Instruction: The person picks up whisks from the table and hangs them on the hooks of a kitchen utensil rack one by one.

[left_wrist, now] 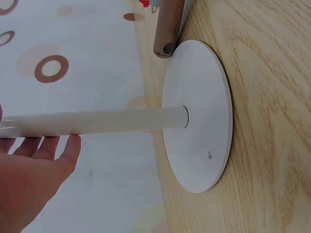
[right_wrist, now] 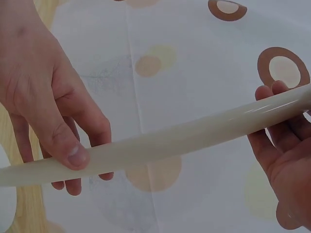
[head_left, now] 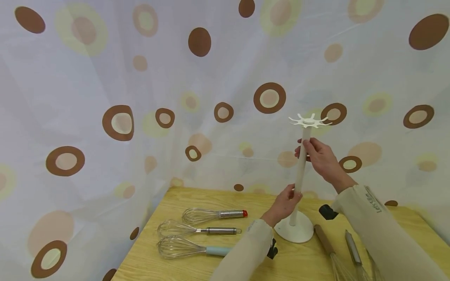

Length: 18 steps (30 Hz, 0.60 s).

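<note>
A white stand with a slim pole (head_left: 301, 168) rises from a round base (head_left: 295, 230) on the wooden table. Several short arms spread from the crown (head_left: 309, 121) at its top. My left hand (head_left: 284, 203) grips the pole's lower half, its thumb and fingers on opposite sides in the right wrist view. Higher up, just under the crown, my right hand (head_left: 321, 158) holds the same pole between thumb and fingers. In the left wrist view the base (left_wrist: 199, 145) lies on the table, close by a brown whisk handle (left_wrist: 170, 29).
Left of the stand lie three whisks: one red-tipped (head_left: 232, 214), one with a metal handle (head_left: 223, 230), one with a light blue handle (head_left: 216, 251). To the right are a brown-handled whisk (head_left: 325, 242) and a grey-handled whisk (head_left: 353, 248). A dotted curtain (head_left: 211, 78) hangs behind.
</note>
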Available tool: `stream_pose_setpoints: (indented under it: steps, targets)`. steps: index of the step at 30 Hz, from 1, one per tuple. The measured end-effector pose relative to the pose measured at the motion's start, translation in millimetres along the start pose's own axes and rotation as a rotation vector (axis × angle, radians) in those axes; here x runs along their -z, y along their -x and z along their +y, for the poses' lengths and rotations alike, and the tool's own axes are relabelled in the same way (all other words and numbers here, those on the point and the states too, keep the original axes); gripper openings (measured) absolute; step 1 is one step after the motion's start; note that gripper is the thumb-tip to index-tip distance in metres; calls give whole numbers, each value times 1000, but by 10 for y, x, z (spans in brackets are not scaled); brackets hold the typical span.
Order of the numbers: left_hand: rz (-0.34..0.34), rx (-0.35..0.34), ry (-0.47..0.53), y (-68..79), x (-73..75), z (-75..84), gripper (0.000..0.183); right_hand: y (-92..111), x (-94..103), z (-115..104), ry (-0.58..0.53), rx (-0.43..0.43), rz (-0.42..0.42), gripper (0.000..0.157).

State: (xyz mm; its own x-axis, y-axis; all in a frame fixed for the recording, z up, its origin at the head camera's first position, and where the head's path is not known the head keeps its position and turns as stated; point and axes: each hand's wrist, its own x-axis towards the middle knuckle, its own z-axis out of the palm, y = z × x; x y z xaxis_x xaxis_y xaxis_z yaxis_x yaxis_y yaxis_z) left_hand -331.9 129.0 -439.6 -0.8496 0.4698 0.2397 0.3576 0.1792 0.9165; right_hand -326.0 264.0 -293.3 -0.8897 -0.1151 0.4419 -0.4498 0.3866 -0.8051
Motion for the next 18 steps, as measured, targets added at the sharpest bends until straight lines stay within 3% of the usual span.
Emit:
stream_pose_setpoints:
  steps: [4, 11, 18]
  targets:
    - [74, -13, -93, -34, -47, -39, 27, -4, 1, 23, 15, 1, -1, 47]
    - [113, -108, -258, -55, -93, -131, 20, 38, 13, 7, 19, -4, -12, 46]
    - [62, -116, -324, -3, -49, -95, 15, 80, 38, -28, 5, 16, -26, 46]
